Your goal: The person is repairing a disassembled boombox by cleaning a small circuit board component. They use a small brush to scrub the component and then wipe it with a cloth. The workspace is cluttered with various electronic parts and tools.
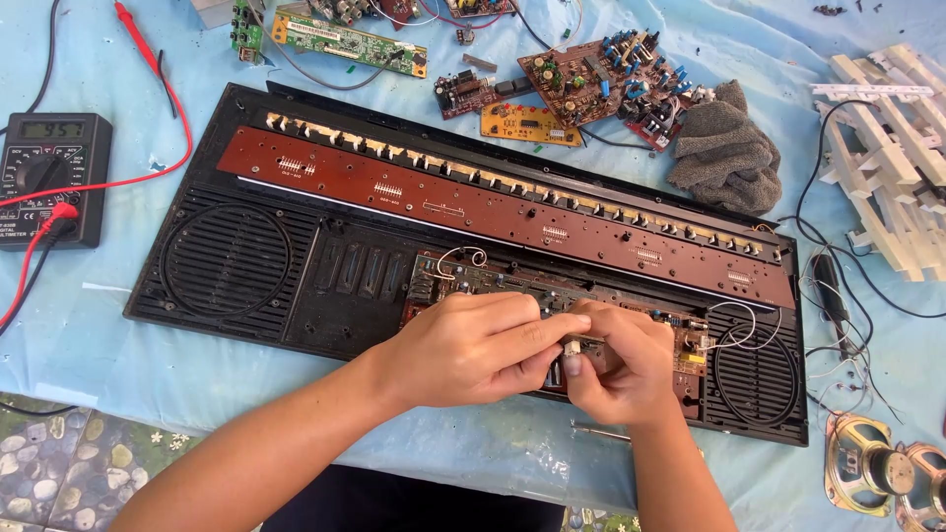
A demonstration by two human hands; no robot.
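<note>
Pinching together over the near edge of a black plastic keyboard shell (pixel 246 266) lying open on the bench, both hands meet on one small white part (pixel 570 348). The left hand (pixel 471 347) has its grip clenched on that part with thumb and fingertips, and the right hand (pixel 619 363) is curled tightly around it from the other side; what exactly the part is cannot be told, since the fingers hide most of it. It sits just above a brown control circuit board (pixel 512 278) mounted in the shell, between the two round speaker grilles.

Judging from this, the risk lies in the thin white wires (pixel 734 330) looping right beside the right hand: a sideways tug could snag them or tear a solder joint. A slip of the pinch could also drop the part into the shell's slots.

The shell is the only container here; it holds a long reddish-brown key contact board (pixel 512 212) along its far side and the control board nearer. Loose circuit boards (pixel 591 84), a grey cloth (pixel 724 148) and a black multimeter (pixel 49 177) lie outside it on the blue sheet (pixel 79 335).
</note>
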